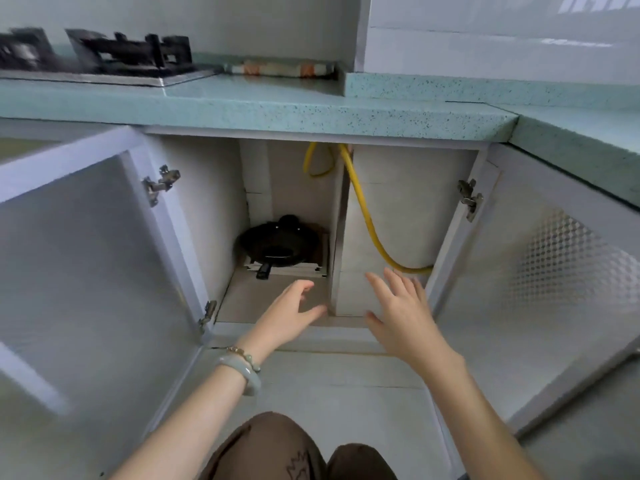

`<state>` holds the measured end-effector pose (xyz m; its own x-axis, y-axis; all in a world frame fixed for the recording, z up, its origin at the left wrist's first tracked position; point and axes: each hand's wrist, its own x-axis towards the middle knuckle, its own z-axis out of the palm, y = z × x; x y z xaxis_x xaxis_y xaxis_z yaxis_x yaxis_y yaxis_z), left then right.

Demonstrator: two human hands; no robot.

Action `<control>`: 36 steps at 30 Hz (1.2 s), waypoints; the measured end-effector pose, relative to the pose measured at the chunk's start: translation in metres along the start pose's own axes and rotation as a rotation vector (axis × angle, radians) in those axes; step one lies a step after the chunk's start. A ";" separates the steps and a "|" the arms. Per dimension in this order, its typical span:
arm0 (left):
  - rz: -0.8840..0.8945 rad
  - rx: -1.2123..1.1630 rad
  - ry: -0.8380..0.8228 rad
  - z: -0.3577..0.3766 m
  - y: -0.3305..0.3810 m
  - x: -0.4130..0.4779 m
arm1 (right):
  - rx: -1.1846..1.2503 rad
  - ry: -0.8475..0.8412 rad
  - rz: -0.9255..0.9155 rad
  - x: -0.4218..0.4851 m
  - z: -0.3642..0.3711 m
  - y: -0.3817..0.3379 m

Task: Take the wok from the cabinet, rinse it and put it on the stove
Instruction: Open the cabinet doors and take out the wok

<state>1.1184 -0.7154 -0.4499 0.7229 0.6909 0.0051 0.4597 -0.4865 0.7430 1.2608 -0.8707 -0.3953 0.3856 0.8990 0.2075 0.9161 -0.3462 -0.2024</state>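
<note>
At the back of the left compartment of the open cabinet (pixel 207 202) sits the black wok (pixel 278 242), its handle toward the person. The left hand (pixel 292 311), fingers loosely spread, holds nothing and is apart from the wok; the right hand (pixel 403 308), also spread and empty, is just below the yellow hose (pixel 363 209)

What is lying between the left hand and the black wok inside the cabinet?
In the head view, only a bare stretch of cabinet floor separates the left hand from the wok; nothing else lies there.
</note>
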 end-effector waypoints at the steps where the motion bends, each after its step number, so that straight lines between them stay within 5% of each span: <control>1: -0.033 -0.027 0.024 -0.013 -0.009 -0.005 | 0.113 -0.042 -0.007 0.006 0.002 -0.007; 12: -0.304 -0.302 0.234 -0.089 -0.098 -0.015 | 0.964 -0.298 0.249 0.073 0.073 -0.038; 26: -0.461 -0.786 0.117 -0.095 -0.222 0.154 | 1.079 -0.328 0.417 0.234 0.201 -0.060; 36: -0.682 -0.935 0.007 -0.053 -0.282 0.259 | 1.528 -0.281 0.839 0.307 0.315 -0.080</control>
<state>1.1485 -0.3710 -0.6225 0.4670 0.6621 -0.5861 0.1901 0.5721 0.7979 1.2713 -0.4822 -0.6163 0.4749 0.6987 -0.5350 -0.4763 -0.3071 -0.8239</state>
